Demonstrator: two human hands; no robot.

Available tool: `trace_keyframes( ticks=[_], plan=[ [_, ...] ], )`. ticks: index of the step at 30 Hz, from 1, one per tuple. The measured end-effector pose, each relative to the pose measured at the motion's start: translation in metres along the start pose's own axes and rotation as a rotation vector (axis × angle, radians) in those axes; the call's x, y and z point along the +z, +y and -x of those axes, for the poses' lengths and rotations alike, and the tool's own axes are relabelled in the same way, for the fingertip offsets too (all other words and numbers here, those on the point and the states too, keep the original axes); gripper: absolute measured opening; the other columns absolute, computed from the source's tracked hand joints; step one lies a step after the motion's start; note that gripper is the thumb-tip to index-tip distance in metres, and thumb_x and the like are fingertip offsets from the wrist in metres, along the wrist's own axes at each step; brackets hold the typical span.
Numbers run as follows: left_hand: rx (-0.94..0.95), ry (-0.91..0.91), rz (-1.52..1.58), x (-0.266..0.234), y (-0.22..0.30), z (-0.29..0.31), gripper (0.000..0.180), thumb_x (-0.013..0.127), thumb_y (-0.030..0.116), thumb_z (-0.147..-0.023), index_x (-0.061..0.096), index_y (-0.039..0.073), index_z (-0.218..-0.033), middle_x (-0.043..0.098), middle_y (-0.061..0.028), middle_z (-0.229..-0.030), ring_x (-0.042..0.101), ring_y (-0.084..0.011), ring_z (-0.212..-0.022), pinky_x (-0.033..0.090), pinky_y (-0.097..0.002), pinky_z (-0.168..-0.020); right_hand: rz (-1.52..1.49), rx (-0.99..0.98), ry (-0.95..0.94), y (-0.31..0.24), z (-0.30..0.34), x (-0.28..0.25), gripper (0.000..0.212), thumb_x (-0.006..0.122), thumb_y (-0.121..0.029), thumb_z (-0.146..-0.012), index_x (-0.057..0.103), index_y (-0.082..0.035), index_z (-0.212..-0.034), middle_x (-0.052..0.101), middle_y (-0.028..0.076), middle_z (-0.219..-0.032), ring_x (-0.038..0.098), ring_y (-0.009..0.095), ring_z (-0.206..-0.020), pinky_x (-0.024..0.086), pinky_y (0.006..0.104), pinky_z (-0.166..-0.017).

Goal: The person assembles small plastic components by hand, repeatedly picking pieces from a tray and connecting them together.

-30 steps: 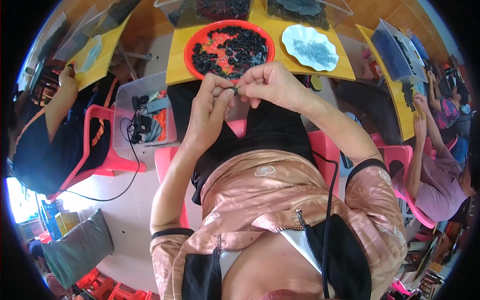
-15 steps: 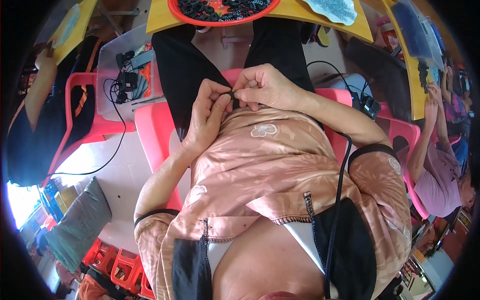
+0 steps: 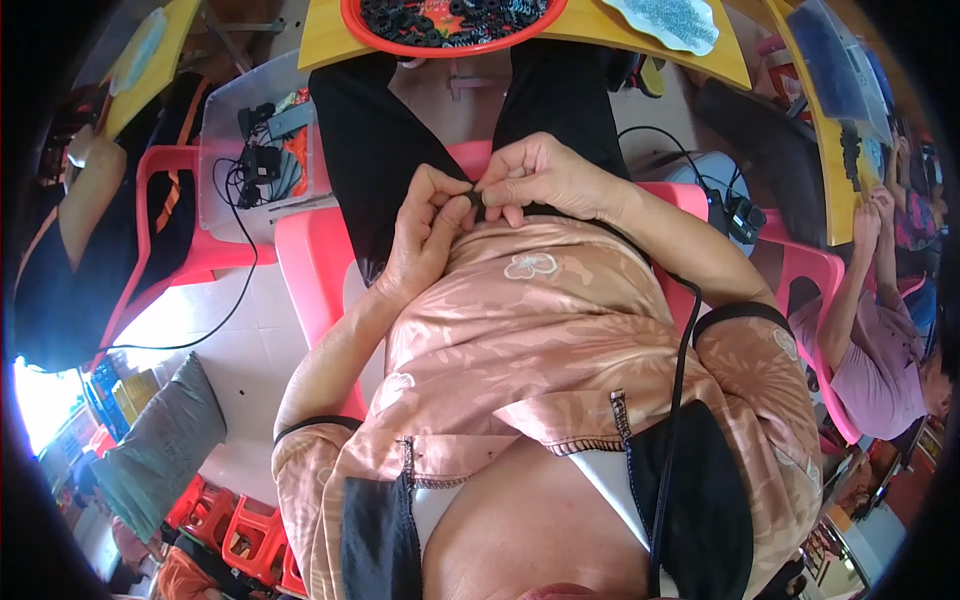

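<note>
Above my lap, my left hand [image 3: 430,222] and my right hand [image 3: 548,180] meet with their fingertips pinched together. Between them is a small dark part [image 3: 474,198], mostly covered by thumbs and fingers, so its exact kind does not show. Both hands grip it from opposite sides. Ahead of them, a red round tray [image 3: 455,48] on the yellow table [image 3: 590,50] holds many small black parts and coil springs. To its right lies a white wavy-edged dish [image 3: 668,18] of small bluish-grey pieces.
A clear plastic bin [image 3: 222,165] with cables and dark devices stands on the left. Black cords [image 3: 684,350] run over my clothing and beside the pink chair [image 3: 312,270]. People work at other tables on both sides; red stools [image 3: 250,540] stand lower left.
My hands stay pinched together on the small dark part, with slight finger movement. The whole view has shifted a little. At the far left, another person's arm has moved.
</note>
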State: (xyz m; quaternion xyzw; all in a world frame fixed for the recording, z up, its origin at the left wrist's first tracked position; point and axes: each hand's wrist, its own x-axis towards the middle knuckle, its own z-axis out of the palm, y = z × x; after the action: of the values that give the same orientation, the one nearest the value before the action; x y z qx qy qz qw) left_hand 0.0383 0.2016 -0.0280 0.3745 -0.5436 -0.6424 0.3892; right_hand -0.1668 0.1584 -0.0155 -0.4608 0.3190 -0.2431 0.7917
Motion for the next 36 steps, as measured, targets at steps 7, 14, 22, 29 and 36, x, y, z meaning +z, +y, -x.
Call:
trace_keyframes(
  ticks=[7,14,22,29,36],
  plan=[
    [0.134,-0.048,-0.110,-0.001,-0.009,-0.001,0.012,0.046,-0.007,-0.090,0.044,0.000,-0.100,0.055,-0.0061,-0.080,0.052,-0.0078,-0.070,0.043,-0.0210,-0.064,0.069,-0.017,-0.009,0.007,-0.002,0.002,0.009,0.067,-0.003,-0.080,0.063,0.005,-0.081,0.066,0.011,-0.074,0.062,0.013,-0.058,0.050,0.0223,-0.055],
    [-0.018,-0.044,0.054,0.000,-0.003,-0.009,0.020,0.042,0.010,-0.097,0.037,0.005,-0.116,0.050,-0.0047,-0.084,0.041,-0.0057,-0.069,0.035,-0.0183,-0.062,0.138,0.032,0.058,-0.021,-0.001,-0.004,0.013,0.067,-0.009,-0.083,0.065,0.004,-0.085,0.066,0.011,-0.073,0.062,0.012,-0.057,0.050,0.0217,-0.053],
    [-0.014,-0.062,0.106,-0.010,0.000,-0.009,0.028,0.051,0.013,-0.094,0.037,0.006,-0.117,0.051,-0.0018,-0.078,0.039,-0.0045,-0.061,0.034,-0.0192,-0.056,0.431,-0.610,0.650,-0.209,-0.027,-0.093,0.018,0.061,-0.020,-0.088,0.066,-0.002,-0.090,0.065,0.004,-0.071,0.054,0.007,-0.052,0.044,0.0210,-0.048],
    [-0.055,-0.053,0.075,-0.009,0.003,-0.010,0.015,0.052,0.015,-0.094,0.048,0.006,-0.105,0.050,0.0035,-0.073,0.038,-0.0015,-0.062,0.031,-0.0178,-0.056,0.762,-0.255,0.608,-0.157,-0.056,-0.084,0.015,0.069,-0.020,-0.079,0.070,-0.005,-0.081,0.067,0.003,-0.067,0.054,0.007,-0.050,0.043,0.0228,-0.048],
    [-0.041,-0.017,0.053,-0.012,0.000,-0.010,0.010,0.051,0.015,-0.094,0.053,0.006,-0.098,0.050,0.0040,-0.073,0.037,-0.0011,-0.062,0.029,-0.0174,-0.056,1.621,-0.236,0.624,-0.134,-0.114,-0.056,0.026,0.073,-0.032,-0.073,0.071,-0.007,-0.078,0.066,0.011,-0.070,0.064,0.024,-0.069,0.049,0.0377,-0.064]
  ],
)
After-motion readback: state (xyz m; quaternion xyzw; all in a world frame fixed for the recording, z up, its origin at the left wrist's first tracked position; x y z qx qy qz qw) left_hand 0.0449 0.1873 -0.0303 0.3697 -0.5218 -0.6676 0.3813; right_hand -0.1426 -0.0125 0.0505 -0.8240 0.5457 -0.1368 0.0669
